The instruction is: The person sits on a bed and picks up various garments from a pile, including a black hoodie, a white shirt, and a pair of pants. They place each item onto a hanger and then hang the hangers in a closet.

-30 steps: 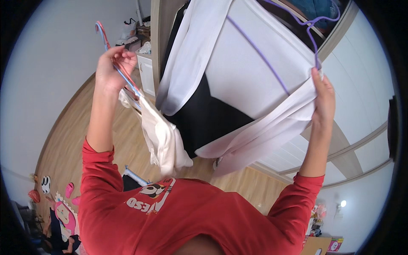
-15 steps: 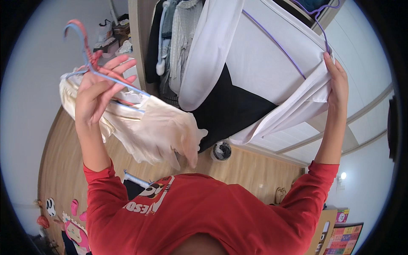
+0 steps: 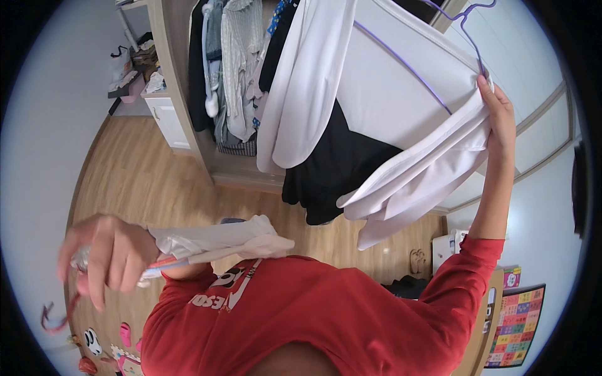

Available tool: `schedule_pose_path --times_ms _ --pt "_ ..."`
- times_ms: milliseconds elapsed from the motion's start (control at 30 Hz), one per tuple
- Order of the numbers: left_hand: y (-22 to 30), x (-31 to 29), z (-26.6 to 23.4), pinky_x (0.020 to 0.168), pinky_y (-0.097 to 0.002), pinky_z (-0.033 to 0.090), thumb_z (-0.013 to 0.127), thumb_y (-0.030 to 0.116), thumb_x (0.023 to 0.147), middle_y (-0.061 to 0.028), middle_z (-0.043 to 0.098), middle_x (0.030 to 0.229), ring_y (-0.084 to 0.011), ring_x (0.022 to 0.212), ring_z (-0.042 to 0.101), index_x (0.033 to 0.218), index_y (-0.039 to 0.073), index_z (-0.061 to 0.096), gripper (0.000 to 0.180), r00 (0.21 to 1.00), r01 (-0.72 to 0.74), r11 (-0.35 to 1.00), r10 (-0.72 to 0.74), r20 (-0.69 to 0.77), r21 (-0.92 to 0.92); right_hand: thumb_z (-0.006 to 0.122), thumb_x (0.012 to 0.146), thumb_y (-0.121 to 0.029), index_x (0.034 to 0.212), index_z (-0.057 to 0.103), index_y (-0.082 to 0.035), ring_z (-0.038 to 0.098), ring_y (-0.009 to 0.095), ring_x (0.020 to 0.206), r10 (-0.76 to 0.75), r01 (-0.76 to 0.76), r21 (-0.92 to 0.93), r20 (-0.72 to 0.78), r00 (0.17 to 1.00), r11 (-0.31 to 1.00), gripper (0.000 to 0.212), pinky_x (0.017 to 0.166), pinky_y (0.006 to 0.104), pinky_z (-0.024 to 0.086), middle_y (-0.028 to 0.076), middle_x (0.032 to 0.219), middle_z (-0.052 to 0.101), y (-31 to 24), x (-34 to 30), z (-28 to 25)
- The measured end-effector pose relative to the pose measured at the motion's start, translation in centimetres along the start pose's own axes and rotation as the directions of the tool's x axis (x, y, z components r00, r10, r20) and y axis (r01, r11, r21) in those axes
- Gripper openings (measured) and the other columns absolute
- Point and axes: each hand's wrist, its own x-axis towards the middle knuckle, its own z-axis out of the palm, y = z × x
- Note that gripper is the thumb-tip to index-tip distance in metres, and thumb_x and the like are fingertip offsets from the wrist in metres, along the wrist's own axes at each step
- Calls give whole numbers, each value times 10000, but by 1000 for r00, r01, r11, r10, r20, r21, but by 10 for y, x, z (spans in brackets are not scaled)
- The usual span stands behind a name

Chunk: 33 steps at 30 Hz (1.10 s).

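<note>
Right hand (image 3: 498, 119) raised high beside wardrobe (image 3: 188, 94), arm extended, clenched on white shirt (image 3: 401, 106) at purple hanger (image 3: 467, 28). Left hand (image 3: 110, 254) low, blurred, fingers curled grasping cream garment (image 3: 219, 241).

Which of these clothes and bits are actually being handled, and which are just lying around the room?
In hand:
left hand gripping a cream garment on a red-and-blue hanger
right hand holding up a white garment on a purple hanger

Lying about:
clothes hanging in the wardrobe
slippers on the wooden floor
colourful chart
</note>
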Motion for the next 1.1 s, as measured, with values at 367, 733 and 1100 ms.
schedule_pose_path --times_ms 367,733,1100 --pt "-17 69 -3 267 -235 378 419 -61 824 -286 536 672 -209 348 508 860 -40 386 53 887 325 899 -182 -424 294 630 775 -231 801 617 -31 524 63 583 -49 45 56 69 996 997 202 544 184 403 5 686 591 1 -4 -2" --pt "-33 140 -76 887 -282 362 513 93 828 -116 512 1115 -179 1043 485 1102 -11 481 295 909 414 -565 207 -363 714 639 764 -245 775 624 -20 531 65 523 -122 98 108 245 962 989 226 493 188 425 18 639 586 -14 -6 28" --pt "-16 161 -131 538 -207 376 563 157 807 -45 549 625 -83 578 462 865 -20 597 189 907 250 -922 116 -405 297 608 780 -249 833 632 -20 524 84 635 -358 386 -5 363 860 922 236 598 216 424 18 696 589 -31 16 42"
